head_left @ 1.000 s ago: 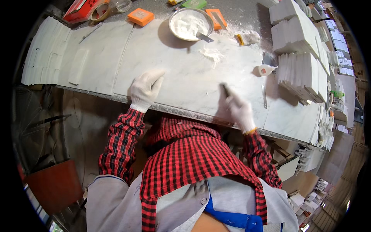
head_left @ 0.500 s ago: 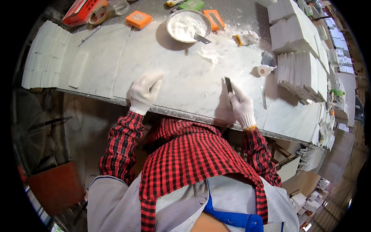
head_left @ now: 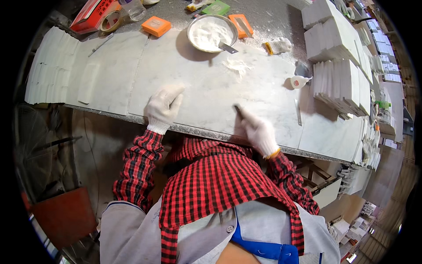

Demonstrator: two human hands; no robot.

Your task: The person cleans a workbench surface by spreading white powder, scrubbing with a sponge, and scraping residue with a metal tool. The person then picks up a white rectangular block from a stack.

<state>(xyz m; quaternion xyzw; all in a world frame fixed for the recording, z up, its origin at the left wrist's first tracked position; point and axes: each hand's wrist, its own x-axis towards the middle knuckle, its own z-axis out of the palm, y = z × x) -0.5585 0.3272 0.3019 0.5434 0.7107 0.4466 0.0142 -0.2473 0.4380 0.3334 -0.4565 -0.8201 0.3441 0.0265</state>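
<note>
My left hand, in a white knit glove, rests on the grey-veined white marble slab near its front edge. Its fingers are loosely bent, the thumb apart from them, and nothing shows between them. My right hand, gloved too, is closed around a narrow dark scraper over the front right part of the slab. Only the scraper's tip pokes out; the fingers hide the remainder. Beyond both hands stands a metal bowl of white powder, a metal strip leaning in it. White powder lies heaped before the bowl.
Stacked white tiles stand at left and right. Near the right stack are a small white squeeze bottle and a thin metal strip. Orange boxes, a tape roll and a crumpled glove lie farther back.
My right hand has moved left and slightly nearer to me with the scraper, which now shows less. My left hand has stayed almost in place.
</note>
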